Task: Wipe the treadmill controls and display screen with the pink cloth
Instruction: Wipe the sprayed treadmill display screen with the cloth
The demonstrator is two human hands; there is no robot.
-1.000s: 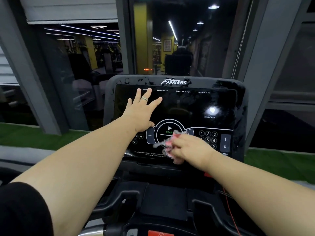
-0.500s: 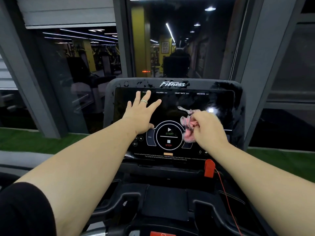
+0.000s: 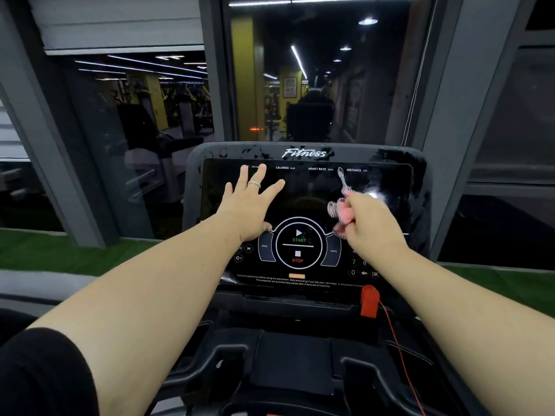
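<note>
- Head view: left hand (image 3: 250, 205) lies flat, fingers spread, on the screen's (image 3: 306, 196) upper left.
- Right hand (image 3: 371, 225) grips the pink cloth (image 3: 342, 210), bunched against the screen's right side, above the keypad (image 3: 359, 267).

Bunched pink cloth (image 3: 342, 212) against dark display screen (image 3: 309, 193)
</note>
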